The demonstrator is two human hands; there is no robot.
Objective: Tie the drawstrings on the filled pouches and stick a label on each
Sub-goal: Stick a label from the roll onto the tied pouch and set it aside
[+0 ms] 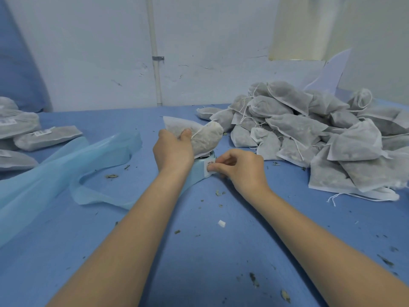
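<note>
Near edge: bare forearms reach over the blue table cover (210, 251), strewn with dry herb flecks; a small white scrap (221, 224) lies between the arms.

Right hand (240, 168): thumb and forefinger curled in a pinch on a label (210, 165) at the end of the pale blue backing strip (197, 176); the label is thin and probably sticky, so best lifted by one corner and kept off the fingertips.

Left hand (172, 151): fingers and thumb wrapped round a filled pouch (203, 135), held just above the label roll (209, 155); its drawstring (199, 131) trails by the thumb; whether knotted, cannot tell. The pouch looks soft, light and loosely packed; it likely sags, so grip the body.

Right, further: heap of unlabelled pouches (309, 134). Far left: labelled pouches (46, 136).
</note>
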